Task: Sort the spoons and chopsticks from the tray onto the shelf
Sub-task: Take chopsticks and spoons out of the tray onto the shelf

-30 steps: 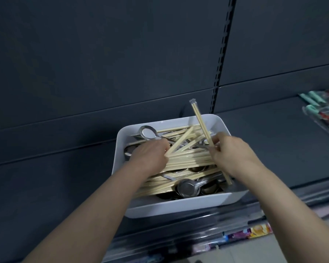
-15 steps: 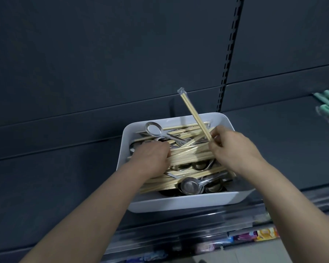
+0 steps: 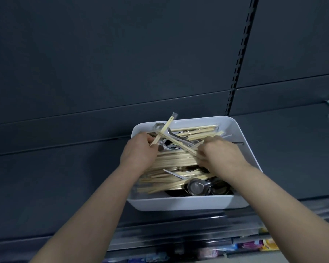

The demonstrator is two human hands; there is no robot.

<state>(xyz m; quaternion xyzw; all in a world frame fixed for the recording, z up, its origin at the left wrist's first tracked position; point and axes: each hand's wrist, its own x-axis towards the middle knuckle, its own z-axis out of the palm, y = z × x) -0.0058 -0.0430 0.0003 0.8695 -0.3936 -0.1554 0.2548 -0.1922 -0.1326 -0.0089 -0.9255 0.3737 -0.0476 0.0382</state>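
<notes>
"Bamboo in clear wrap: the chopstick pair (image 3: 164,129) the right hand (image 3: 221,153) held up now sits pinched in the left hand (image 3: 139,149), tip toward 1 o'clock."
"The right?"
"Curled round a second pair (image 3: 179,144) at the tray's (image 3: 179,204) 3 o'clock. Spoons (image 3: 197,186) wait at 5 o'clock; chopsticks likely reach the shelf (image 3: 283,158) first."

text: none legible | tray (image 3: 179,205): no readable mark on its white wall | coloured packets (image 3: 268,244) below the shelf (image 3: 65,177): print too blurred to read | numbers, signs: none readable
</notes>
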